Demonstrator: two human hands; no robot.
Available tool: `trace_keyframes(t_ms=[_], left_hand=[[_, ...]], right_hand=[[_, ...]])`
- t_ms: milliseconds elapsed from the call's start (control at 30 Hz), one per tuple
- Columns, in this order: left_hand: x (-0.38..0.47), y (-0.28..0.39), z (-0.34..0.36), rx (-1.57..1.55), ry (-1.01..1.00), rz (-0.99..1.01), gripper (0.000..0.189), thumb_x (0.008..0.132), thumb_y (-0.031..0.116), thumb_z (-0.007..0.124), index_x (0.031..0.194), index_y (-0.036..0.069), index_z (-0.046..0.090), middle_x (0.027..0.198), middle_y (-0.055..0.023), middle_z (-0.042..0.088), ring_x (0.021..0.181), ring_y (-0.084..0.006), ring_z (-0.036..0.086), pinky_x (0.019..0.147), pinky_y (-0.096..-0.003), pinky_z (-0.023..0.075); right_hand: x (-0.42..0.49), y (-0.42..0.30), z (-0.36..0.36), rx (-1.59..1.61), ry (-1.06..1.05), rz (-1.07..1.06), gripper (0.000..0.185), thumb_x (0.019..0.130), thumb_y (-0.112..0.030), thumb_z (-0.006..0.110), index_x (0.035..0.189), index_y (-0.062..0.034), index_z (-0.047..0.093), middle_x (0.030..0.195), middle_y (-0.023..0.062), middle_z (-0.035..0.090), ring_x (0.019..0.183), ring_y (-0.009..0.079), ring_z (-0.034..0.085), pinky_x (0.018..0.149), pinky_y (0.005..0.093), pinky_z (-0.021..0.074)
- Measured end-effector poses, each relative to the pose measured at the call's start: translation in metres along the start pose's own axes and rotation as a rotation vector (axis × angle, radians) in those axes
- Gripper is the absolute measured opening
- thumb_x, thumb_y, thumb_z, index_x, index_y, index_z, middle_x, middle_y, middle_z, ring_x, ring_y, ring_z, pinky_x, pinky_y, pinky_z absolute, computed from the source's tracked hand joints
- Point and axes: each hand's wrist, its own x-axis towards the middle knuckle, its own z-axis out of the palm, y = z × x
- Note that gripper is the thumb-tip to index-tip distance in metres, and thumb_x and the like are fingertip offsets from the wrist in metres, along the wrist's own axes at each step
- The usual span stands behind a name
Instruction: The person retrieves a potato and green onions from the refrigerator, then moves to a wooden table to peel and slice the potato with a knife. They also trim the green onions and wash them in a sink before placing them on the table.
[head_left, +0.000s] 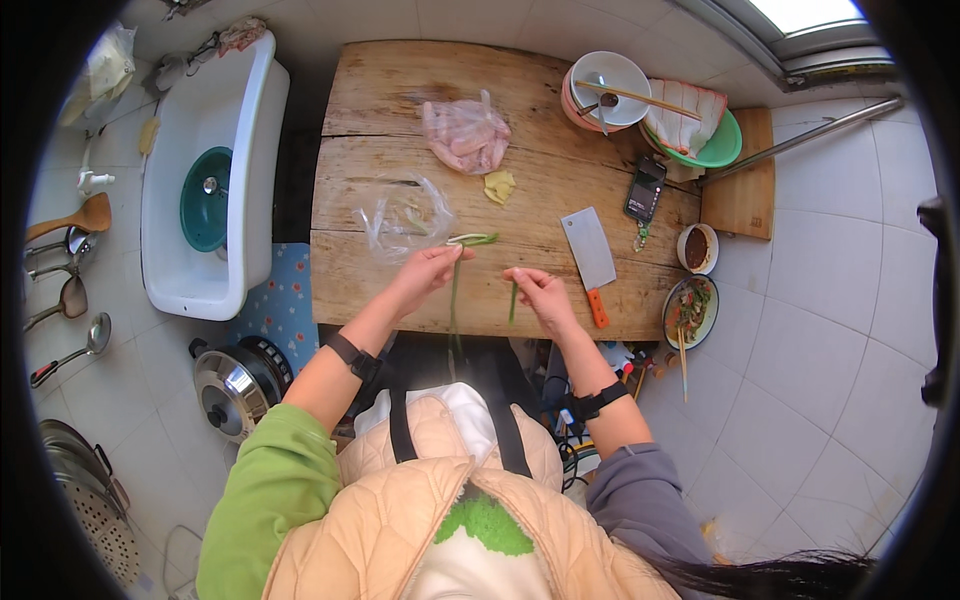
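My left hand (430, 276) pinches a bunch of green onions (454, 300), whose long green leaves hang down past the table's front edge. Short pieces stick out over its fingertips. In my right hand (541, 295) a separate strip of green leaf (512, 303) dangles from between thumb and finger. Just beyond my left hand lies a clear plastic bag (409, 217) with some pale scraps. Pieces of peeled ginger (499, 187) rest by a bag of raw chicken wings (466, 133). A cleaver (590, 244) with an orange handle lies to the right of my right hand.
Stacked bowls (610, 86) with chopsticks, a green basin (718, 142) with a cloth and a phone (646, 187) are at the back right of the wooden table (375, 292). A sauce bowl (697, 248) and a food bowl (691, 311) stand right. Left are a white sink (255, 165) and a lidded pot (229, 394).
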Motion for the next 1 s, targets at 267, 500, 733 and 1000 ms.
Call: trace_keyframes(t_ms=[267, 500, 733, 1000], left_hand=[[-0.002, 0.007, 0.041, -0.172, -0.030, -0.003, 0.035, 0.102, 0.031, 0.060, 0.125, 0.006, 0.068, 0.073, 0.0100, 0.048, 0.062, -0.0019, 0.038, 0.054, -0.0186, 0.0301], [-0.010, 0.003, 0.040, 0.180, -0.065, -0.035, 0.037, 0.102, 0.037, 0.061, 0.124, 0.009, 0.070, 0.085, 0.0071, 0.068, 0.063, -0.0022, 0.041, 0.057, -0.0190, 0.0342], [-0.009, -0.014, 0.034, 0.433, -0.135, 0.057, 0.032, 0.101, 0.032, 0.062, 0.115, 0.006, 0.075, 0.087, 0.0017, 0.074, 0.059, -0.0033, 0.045, 0.057, -0.0197, 0.0405], [0.000, -0.017, 0.026, 0.463, -0.140, 0.082, 0.027, 0.102, 0.026, 0.060, 0.106, 0.004, 0.075, 0.076, 0.0023, 0.067, 0.057, -0.0042, 0.048, 0.055, -0.0213, 0.0406]], right_hand=[[0.009, -0.001, 0.052, 0.224, -0.072, 0.016, 0.027, 0.098, -0.022, 0.069, 0.113, 0.0010, 0.071, 0.090, 0.0042, 0.071, 0.077, 0.0080, 0.066, 0.069, 0.0208, 0.0525], [0.009, -0.010, 0.041, 0.240, -0.052, -0.098, 0.025, 0.097, -0.019, 0.069, 0.112, 0.0011, 0.070, 0.087, 0.0019, 0.071, 0.075, 0.0069, 0.065, 0.066, 0.0197, 0.0503], [0.004, -0.016, 0.035, 0.249, 0.051, -0.093, 0.021, 0.098, -0.019, 0.068, 0.109, -0.0020, 0.069, 0.105, 0.0087, 0.075, 0.072, 0.0043, 0.064, 0.063, 0.0183, 0.0494], [-0.002, -0.017, 0.041, 0.243, 0.152, -0.235, 0.018, 0.097, -0.013, 0.067, 0.108, 0.0016, 0.069, 0.100, 0.0095, 0.075, 0.072, 0.0082, 0.067, 0.065, 0.0208, 0.0530]])
